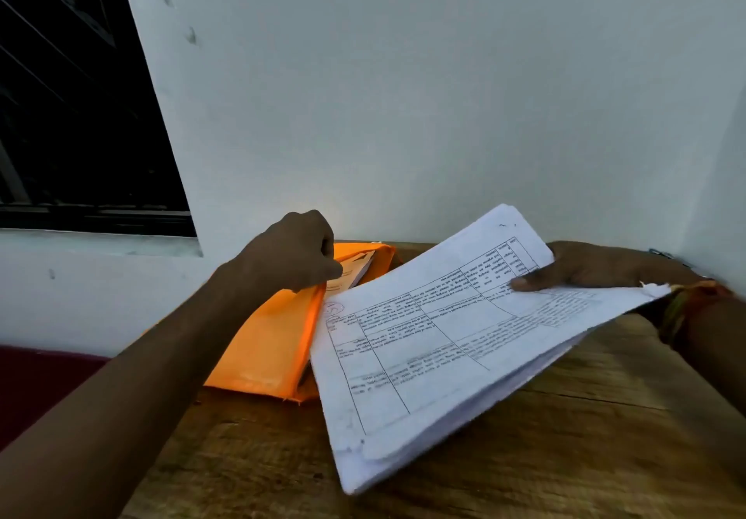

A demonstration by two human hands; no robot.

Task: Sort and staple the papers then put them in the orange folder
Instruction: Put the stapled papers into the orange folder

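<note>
The fingers [325,266] of the left hand [294,252] are curled tight together. They pinch the top edge of the orange folder [270,337] and hold its front side up a little, so the folder is open at the top. Some sheets [357,268] show inside the opening.

The thumb [524,282] of the right hand [585,266] lies flat on top of a stack of papers [436,341]. The other fingers of that hand go under the stack, so I cannot tell how they lie. The thumb on top and the hand below hold the stack by its far right side. A coloured band [686,304] is on the right wrist.

The stack of papers is white, and its top page has a table of boxes with small print, too small to read. The stack is tilted. Its far right part is up in the hand and its near left corner hangs low over the table [565,438]. Its left edge is just beside the orange folder and covers a bit of it. One corner near the right wrist is torn.

The orange folder lies on the far left part of the wooden table, left of the papers. Behind the table is a pale wall [403,94]. A dark window [60,94] is on the far left, and something dark red [32,377] sits low under it.
</note>
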